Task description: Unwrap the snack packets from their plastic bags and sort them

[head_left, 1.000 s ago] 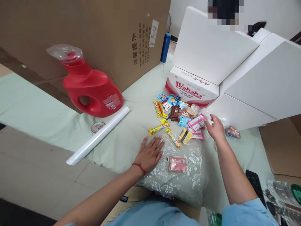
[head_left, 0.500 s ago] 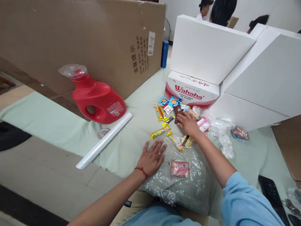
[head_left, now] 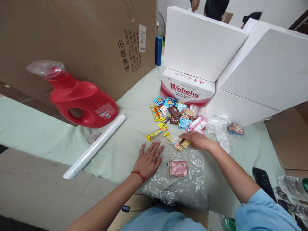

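Observation:
My left hand (head_left: 149, 160) lies flat with fingers spread at the left edge of a clear plastic bag (head_left: 166, 192). A pink snack packet (head_left: 178, 168) rests on the bag, right of that hand. My right hand (head_left: 196, 140) has its fingers closed on a yellow-and-black snack packet (head_left: 184, 142) near the bag's far edge. Just left of it is a yellow snack bar (head_left: 173, 141), with another yellow bar (head_left: 157, 133) farther left. Beyond the right hand lie a pink-and-white packet (head_left: 198, 124), a light-blue packet (head_left: 185, 123) and brown packets (head_left: 174, 112).
A white Wahaha carton (head_left: 187, 88) with raised flaps stands behind the snacks. On the left are a red jug (head_left: 84, 101), a white roll (head_left: 96, 146) and a large brown cardboard box (head_left: 84, 38). Crumpled clear plastic (head_left: 218, 125) and a black phone (head_left: 264, 181) lie to the right.
My right hand has moved back toward me from the brown packets to the yellow-and-black packet, uncovering the light-blue one. The left hand stays on the bag's edge. The view has shifted slightly.

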Action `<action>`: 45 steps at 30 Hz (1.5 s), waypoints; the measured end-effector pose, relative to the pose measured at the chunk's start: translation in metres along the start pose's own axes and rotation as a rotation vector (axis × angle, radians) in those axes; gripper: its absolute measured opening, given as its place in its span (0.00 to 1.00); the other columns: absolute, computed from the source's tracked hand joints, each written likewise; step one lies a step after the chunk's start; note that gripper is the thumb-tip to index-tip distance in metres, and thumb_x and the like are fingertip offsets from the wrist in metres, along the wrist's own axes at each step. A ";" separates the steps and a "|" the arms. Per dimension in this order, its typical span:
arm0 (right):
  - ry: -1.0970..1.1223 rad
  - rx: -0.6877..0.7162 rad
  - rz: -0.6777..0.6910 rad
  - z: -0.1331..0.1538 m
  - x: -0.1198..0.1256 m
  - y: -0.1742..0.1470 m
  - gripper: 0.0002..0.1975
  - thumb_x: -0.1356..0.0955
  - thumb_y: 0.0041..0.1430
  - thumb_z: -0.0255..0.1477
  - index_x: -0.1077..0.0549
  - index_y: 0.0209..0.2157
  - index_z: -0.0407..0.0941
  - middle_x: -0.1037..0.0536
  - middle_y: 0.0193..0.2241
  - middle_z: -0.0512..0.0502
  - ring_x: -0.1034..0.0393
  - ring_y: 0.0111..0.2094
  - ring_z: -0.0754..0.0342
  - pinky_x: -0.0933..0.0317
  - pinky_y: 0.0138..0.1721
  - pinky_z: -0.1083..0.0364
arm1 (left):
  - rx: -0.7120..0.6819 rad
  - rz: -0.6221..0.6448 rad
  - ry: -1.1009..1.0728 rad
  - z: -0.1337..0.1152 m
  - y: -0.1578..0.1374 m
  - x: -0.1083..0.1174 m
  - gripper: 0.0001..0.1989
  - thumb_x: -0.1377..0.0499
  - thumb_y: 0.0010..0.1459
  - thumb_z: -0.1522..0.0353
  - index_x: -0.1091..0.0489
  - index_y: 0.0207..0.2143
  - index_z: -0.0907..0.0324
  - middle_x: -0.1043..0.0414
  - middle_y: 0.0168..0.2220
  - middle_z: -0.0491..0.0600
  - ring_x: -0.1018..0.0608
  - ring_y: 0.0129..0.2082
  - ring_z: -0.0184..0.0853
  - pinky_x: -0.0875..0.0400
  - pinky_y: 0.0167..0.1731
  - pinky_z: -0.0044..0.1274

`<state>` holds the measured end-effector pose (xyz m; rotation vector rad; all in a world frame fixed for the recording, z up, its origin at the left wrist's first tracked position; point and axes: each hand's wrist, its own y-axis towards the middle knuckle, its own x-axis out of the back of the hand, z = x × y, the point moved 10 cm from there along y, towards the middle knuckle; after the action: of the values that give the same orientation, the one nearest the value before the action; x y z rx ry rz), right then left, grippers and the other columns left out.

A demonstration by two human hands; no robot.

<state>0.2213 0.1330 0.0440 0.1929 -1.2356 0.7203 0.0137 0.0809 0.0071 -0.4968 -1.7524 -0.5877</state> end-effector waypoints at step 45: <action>-0.016 -0.672 -0.461 -0.063 0.029 0.007 0.35 0.33 0.60 0.28 0.42 0.69 0.41 0.37 0.64 0.31 0.35 0.59 0.38 0.35 0.54 0.44 | -0.003 0.005 -0.005 0.000 0.000 0.001 0.26 0.52 0.70 0.60 0.43 0.69 0.45 0.45 0.72 0.47 0.40 0.71 0.41 0.65 0.71 0.46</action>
<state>0.2710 0.1821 0.0471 -0.0751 -1.3214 -0.1101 0.0136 0.0812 0.0082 -0.5051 -1.7550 -0.5860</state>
